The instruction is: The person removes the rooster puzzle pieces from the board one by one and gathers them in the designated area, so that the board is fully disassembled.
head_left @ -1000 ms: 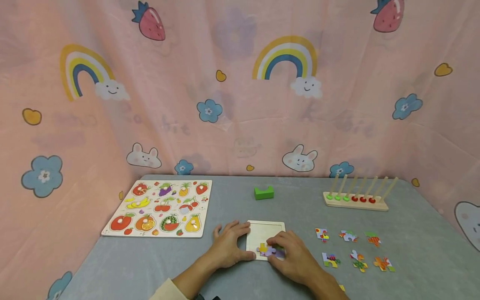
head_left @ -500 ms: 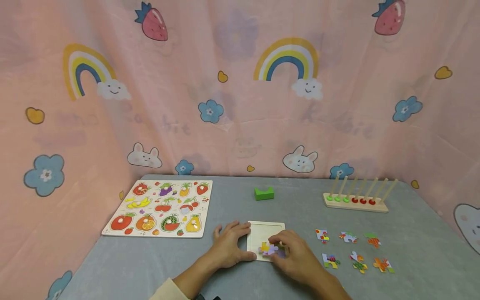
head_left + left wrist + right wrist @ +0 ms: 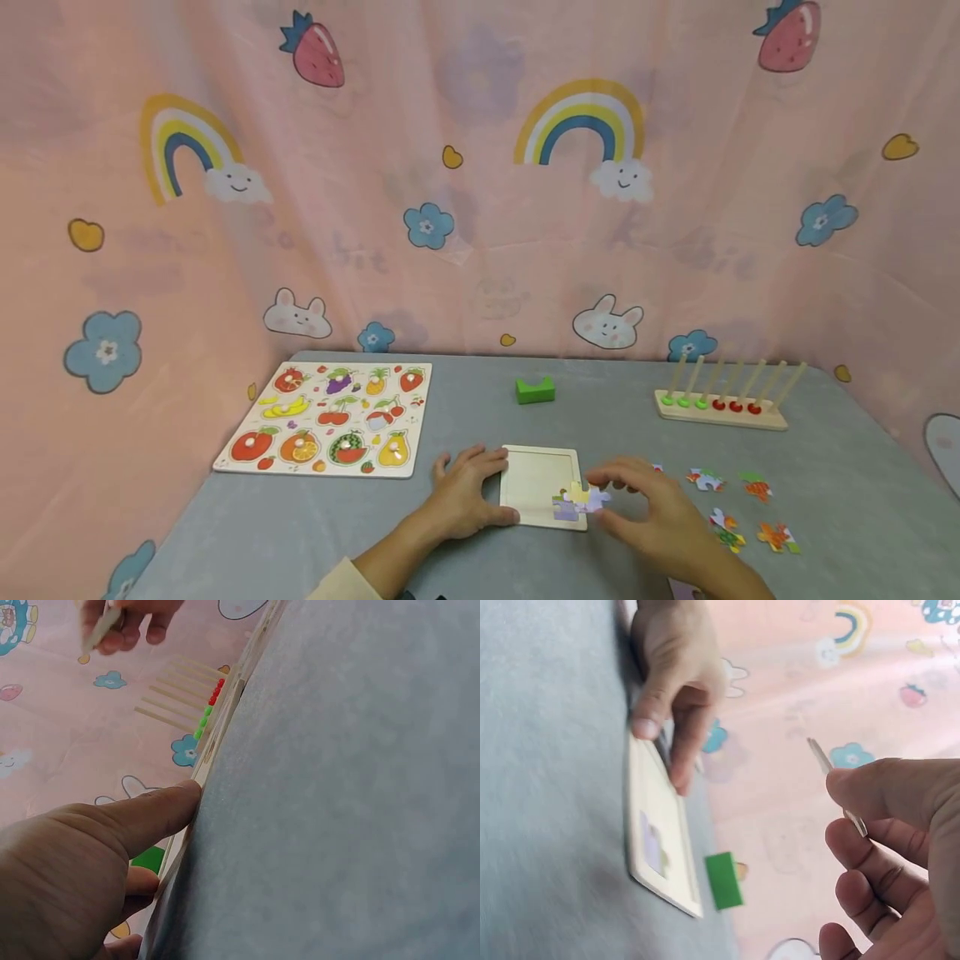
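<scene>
Piece point(image 3: 592, 497) pinched between right fingers point(image 3: 609, 482).

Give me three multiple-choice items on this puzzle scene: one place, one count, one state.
1. Where does the green block sit?
A. on the fruit board
B. on the table beyond the puzzle tray
C. inside the tray

2. How many beads on the peg rack are red?
A. one
B. three
C. six

3. What is the right hand doing?
A. lying flat on the table
B. pinching a puzzle piece
C. gripping the peg rack

Answers: 1 B, the block stands alone behind the puzzle tray. 2 B, three green then three red. 3 B, the right wrist view shows the puzzle piece pinched edge-on, while the left hand rests against the tray.
</scene>
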`<action>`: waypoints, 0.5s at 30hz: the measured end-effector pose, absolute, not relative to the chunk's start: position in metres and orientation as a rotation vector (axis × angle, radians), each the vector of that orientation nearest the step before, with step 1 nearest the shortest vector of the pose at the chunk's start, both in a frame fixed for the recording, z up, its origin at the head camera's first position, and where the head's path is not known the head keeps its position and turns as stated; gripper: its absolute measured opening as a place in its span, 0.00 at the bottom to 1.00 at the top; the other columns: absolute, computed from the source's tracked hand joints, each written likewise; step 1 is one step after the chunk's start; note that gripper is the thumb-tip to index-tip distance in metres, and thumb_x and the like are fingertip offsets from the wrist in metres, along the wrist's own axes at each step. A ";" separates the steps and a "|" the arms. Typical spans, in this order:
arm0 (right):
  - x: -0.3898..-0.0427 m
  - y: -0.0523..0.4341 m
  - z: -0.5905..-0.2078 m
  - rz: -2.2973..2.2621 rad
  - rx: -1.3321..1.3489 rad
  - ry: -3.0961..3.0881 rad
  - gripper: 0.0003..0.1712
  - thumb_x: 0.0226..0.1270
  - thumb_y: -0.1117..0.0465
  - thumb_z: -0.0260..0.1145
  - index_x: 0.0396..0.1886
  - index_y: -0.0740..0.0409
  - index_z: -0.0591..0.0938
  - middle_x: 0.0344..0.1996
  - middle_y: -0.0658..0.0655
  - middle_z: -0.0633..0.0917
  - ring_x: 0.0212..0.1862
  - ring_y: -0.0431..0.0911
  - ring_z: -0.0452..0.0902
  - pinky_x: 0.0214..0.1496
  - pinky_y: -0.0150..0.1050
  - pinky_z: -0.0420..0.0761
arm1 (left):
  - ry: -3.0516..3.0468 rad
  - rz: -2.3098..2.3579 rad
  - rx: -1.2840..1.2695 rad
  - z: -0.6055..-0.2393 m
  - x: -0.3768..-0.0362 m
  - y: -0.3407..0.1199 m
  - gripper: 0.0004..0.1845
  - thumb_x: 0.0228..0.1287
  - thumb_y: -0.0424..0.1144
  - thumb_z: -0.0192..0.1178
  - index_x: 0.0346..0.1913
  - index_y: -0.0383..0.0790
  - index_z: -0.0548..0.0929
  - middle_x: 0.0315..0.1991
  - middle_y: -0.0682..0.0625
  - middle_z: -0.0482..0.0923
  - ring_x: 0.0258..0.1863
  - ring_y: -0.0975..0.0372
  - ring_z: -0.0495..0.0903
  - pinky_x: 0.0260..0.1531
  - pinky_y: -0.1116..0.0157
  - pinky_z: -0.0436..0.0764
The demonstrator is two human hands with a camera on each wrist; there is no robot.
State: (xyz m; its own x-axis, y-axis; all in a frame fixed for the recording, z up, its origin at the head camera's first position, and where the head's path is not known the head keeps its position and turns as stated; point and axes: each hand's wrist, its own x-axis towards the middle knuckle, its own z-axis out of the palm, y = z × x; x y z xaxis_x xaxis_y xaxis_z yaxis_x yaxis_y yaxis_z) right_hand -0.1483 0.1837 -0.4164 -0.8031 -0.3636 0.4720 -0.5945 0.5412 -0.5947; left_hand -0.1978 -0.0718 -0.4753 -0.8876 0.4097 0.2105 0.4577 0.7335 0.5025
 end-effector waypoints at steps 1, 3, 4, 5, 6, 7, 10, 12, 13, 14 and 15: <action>-0.146 0.188 -0.413 1.124 0.805 -2.490 0.17 0.46 0.56 0.69 0.39 0.40 0.77 0.38 0.41 0.77 0.36 0.37 0.69 0.34 0.34 0.70 | -2.843 -0.859 -0.715 -0.475 -0.198 -0.072 0.37 0.33 0.57 0.67 0.52 0.44 0.76 0.57 0.59 0.65 0.59 0.56 0.57 0.49 0.42 0.40; -0.142 0.195 -0.408 1.141 0.826 -2.491 0.17 0.48 0.57 0.68 0.40 0.42 0.77 0.40 0.43 0.77 0.38 0.37 0.69 0.35 0.33 0.70 | -2.842 -0.860 -0.715 -0.475 -0.198 -0.072 0.37 0.33 0.57 0.68 0.52 0.45 0.76 0.57 0.59 0.65 0.59 0.56 0.57 0.49 0.42 0.40; -0.140 0.198 -0.406 1.154 0.849 -2.487 0.17 0.48 0.58 0.68 0.41 0.43 0.77 0.40 0.44 0.76 0.39 0.38 0.69 0.36 0.32 0.69 | -2.843 -0.859 -0.713 -0.476 -0.199 -0.072 0.37 0.33 0.57 0.68 0.52 0.45 0.75 0.57 0.60 0.65 0.59 0.56 0.57 0.49 0.43 0.40; -0.138 0.202 -0.404 1.163 0.871 -2.480 0.18 0.49 0.60 0.68 0.41 0.45 0.76 0.41 0.45 0.76 0.40 0.39 0.69 0.37 0.31 0.69 | -2.842 -0.859 -0.712 -0.476 -0.199 -0.072 0.37 0.33 0.57 0.68 0.52 0.45 0.76 0.57 0.59 0.65 0.59 0.56 0.57 0.49 0.42 0.40; -0.135 0.205 -0.402 1.170 0.874 -2.484 0.19 0.49 0.61 0.67 0.42 0.45 0.76 0.42 0.45 0.76 0.42 0.39 0.69 0.39 0.30 0.69 | -2.843 -0.857 -0.709 -0.476 -0.199 -0.072 0.37 0.33 0.57 0.68 0.52 0.45 0.76 0.57 0.60 0.65 0.59 0.56 0.57 0.49 0.43 0.40; -0.133 0.209 -0.400 1.176 0.880 -2.483 0.19 0.49 0.63 0.67 0.43 0.46 0.76 0.42 0.45 0.76 0.43 0.38 0.69 0.40 0.28 0.68 | -2.844 -0.853 -0.706 -0.476 -0.199 -0.072 0.37 0.33 0.57 0.68 0.52 0.45 0.76 0.57 0.60 0.65 0.59 0.57 0.56 0.49 0.43 0.40; -0.126 0.222 -0.398 1.188 0.927 -2.450 0.22 0.48 0.68 0.67 0.45 0.50 0.76 0.42 0.48 0.75 0.45 0.39 0.68 0.42 0.25 0.66 | -2.849 -0.848 -0.703 -0.477 -0.199 -0.071 0.37 0.33 0.57 0.68 0.52 0.45 0.76 0.57 0.61 0.65 0.59 0.57 0.56 0.49 0.43 0.40; -0.121 0.231 -0.396 1.194 0.911 -2.474 0.23 0.48 0.69 0.67 0.46 0.50 0.76 0.43 0.48 0.75 0.47 0.38 0.66 0.43 0.23 0.65 | -2.850 -0.847 -0.703 -0.478 -0.199 -0.071 0.37 0.33 0.57 0.67 0.52 0.45 0.76 0.57 0.61 0.65 0.59 0.57 0.56 0.49 0.43 0.40; -0.118 0.235 -0.395 1.201 0.892 -2.484 0.23 0.48 0.69 0.67 0.45 0.51 0.76 0.43 0.48 0.75 0.48 0.38 0.65 0.44 0.21 0.65 | -2.850 -0.851 -0.702 -0.478 -0.199 -0.071 0.37 0.33 0.57 0.67 0.52 0.45 0.76 0.57 0.61 0.65 0.59 0.57 0.57 0.49 0.42 0.40; -0.116 0.240 -0.394 1.214 0.898 -2.496 0.23 0.48 0.69 0.66 0.46 0.52 0.75 0.43 0.49 0.75 0.50 0.38 0.65 0.45 0.21 0.64 | -2.849 -0.856 -0.702 -0.478 -0.199 -0.071 0.37 0.33 0.57 0.68 0.52 0.45 0.76 0.57 0.61 0.65 0.59 0.57 0.57 0.49 0.42 0.40; -0.115 0.244 -0.393 1.214 0.890 -2.514 0.23 0.48 0.69 0.66 0.46 0.52 0.75 0.43 0.48 0.75 0.50 0.38 0.65 0.46 0.22 0.65 | -2.847 -0.859 -0.703 -0.478 -0.199 -0.071 0.37 0.33 0.57 0.68 0.52 0.44 0.76 0.57 0.60 0.65 0.59 0.57 0.57 0.49 0.42 0.40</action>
